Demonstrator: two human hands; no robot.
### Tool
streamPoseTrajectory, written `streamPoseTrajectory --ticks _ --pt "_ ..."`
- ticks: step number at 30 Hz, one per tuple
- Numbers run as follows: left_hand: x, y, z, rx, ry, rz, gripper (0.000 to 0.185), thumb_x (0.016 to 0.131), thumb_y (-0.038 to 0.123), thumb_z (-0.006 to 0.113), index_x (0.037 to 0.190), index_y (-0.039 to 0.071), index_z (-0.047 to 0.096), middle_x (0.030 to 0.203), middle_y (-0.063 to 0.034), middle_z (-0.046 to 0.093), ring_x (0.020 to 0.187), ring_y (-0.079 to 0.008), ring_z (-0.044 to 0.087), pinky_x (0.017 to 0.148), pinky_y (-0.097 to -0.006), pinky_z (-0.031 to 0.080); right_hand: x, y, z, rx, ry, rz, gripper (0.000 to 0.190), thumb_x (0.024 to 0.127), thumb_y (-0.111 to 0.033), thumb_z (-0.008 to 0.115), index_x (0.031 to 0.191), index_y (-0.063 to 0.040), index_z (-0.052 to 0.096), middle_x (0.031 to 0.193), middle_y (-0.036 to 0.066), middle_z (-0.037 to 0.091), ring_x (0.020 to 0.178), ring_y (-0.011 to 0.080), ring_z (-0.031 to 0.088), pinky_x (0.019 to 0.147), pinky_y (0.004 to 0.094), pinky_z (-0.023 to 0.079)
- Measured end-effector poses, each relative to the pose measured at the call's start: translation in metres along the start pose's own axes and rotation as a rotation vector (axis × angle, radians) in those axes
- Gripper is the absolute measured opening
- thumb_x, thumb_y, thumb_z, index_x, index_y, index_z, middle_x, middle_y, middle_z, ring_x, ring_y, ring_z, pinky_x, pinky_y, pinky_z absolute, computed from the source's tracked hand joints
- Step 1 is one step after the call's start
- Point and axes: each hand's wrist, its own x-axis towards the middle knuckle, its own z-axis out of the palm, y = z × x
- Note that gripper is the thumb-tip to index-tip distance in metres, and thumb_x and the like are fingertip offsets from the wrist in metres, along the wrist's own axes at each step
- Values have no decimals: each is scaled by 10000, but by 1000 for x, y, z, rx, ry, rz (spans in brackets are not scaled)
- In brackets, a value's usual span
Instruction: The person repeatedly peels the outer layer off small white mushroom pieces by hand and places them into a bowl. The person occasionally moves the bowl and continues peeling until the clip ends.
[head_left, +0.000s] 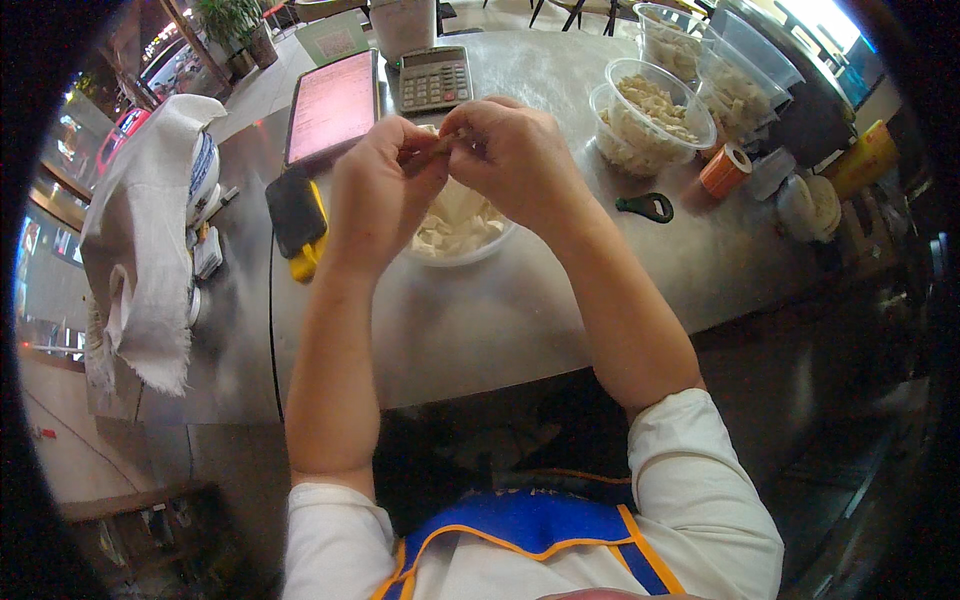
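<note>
My left hand (379, 191) and my right hand (517, 161) meet above a round white bowl (469, 257). Between the fingertips of both is a small pale strip (442, 150), which looks like flatbread or dough. My fingers cover most of it. Pale torn pieces (454, 229) lie in the bowl, and a larger pale sheet-like piece (459, 196) shows just below my hands. The bowl's far side is hidden behind my hands.
Left of the bowl are a black-and-yellow device (298, 221) and a lit tablet (334, 105); a calculator (435, 77) stands behind. Clear tubs (649, 124) of pale pieces, a bottle opener (646, 208) and an orange roll (725, 171) are right. White cloth (142, 247) drapes over bowls at far left.
</note>
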Motion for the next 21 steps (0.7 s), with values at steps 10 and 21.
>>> streamPoseTrajectory --ticks 10,21 --pt "3 10 4 -479 75 -223 205 913 86 733 1036 -27 613 905 -105 705 770 -130 694 671 -249 583 4 8 -1 1210 66 537 224 918 -117 642 1074 44 642 815 56 655 613 68 536 512 215 417" --pt "6 3 -11 -491 -121 -267 204 937 129 702 1027 -30 612 861 -88 681 691 -112 662 615 -241 557 -3 -2 6 283 -46 126 164 844 -77 703 965 33 680 877 131 718 781 134 688 682 302 557"
